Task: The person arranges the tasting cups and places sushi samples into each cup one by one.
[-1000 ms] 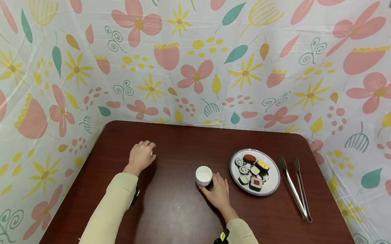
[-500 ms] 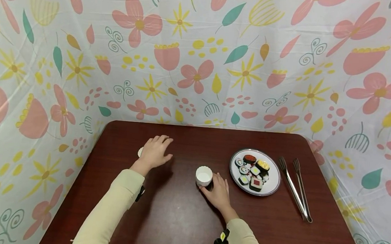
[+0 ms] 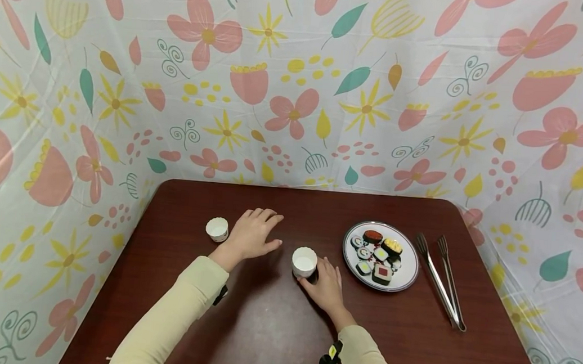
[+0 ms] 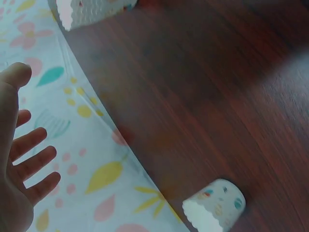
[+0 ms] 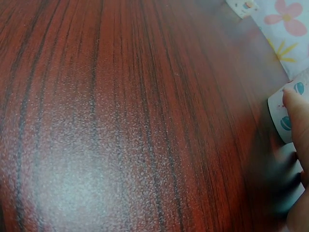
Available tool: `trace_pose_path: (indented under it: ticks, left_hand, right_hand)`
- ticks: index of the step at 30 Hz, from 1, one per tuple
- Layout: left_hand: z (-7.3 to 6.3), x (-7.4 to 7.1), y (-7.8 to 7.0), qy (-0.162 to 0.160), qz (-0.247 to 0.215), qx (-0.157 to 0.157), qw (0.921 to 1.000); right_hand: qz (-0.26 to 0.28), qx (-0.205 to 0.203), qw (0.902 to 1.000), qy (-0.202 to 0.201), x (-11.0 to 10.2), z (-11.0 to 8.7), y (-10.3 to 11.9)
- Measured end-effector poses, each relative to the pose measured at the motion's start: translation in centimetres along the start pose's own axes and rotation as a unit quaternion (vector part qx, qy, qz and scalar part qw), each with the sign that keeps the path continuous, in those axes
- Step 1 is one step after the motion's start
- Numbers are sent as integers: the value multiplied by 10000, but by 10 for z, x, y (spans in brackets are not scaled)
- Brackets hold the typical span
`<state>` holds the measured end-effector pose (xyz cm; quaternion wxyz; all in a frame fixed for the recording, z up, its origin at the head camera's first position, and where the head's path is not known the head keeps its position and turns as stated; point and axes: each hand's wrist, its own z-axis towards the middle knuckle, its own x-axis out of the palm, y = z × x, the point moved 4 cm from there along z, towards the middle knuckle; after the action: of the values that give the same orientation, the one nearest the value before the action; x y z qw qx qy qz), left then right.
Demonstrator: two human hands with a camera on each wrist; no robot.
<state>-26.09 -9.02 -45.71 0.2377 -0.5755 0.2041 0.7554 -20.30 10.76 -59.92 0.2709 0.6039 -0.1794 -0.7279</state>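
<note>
My left hand (image 3: pixel 251 234) hovers over the left-middle of the table with its fingers spread and nothing in them. Just left of it, a small white paper baking cup (image 3: pixel 217 229) with a scalloped rim stands on the tabletop. The left wrist view shows this cup (image 4: pixel 215 205) with its coloured print. Toward the middle, my right hand (image 3: pixel 328 288) holds another white baking cup (image 3: pixel 304 262) upright by its side. In the right wrist view the thumb (image 5: pixel 297 113) lies against this printed cup (image 5: pixel 279 113); whether more cups are nested in it I cannot tell.
Right of my right hand is a round white plate (image 3: pixel 405 277) bearing several sushi pieces (image 3: pixel 381 273). Metal tongs (image 3: pixel 441 291) lie beside it on the dark wooden table (image 3: pixel 261 326). A flower-print cloth (image 3: pixel 294 143) hangs around the table's back and sides.
My left hand has let go of the left baking cup and moved right, toward the other cup, leaving the first one uncovered. The right hand and its cup have stayed put.
</note>
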Motion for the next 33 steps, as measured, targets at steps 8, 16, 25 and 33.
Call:
trace_pose_path:
  ticks: [8,16,25,33]
  left_hand:
    - [2,10,-27,-72,-91,363,9993]
    - [2,22,-52,-136,-5,752,9971]
    - [-3,33,-78,248,60,1045,9942]
    - [-7,42,-87,278,301,1094,9932]
  right_hand:
    - [16,38,10000,53,0,1,-1]
    - [-1,-26,10000,22,0,0,0]
    - [-8,-30,10000,-18,0,0,0]
    - [-12,-94,9998,-175,0,0,-1]
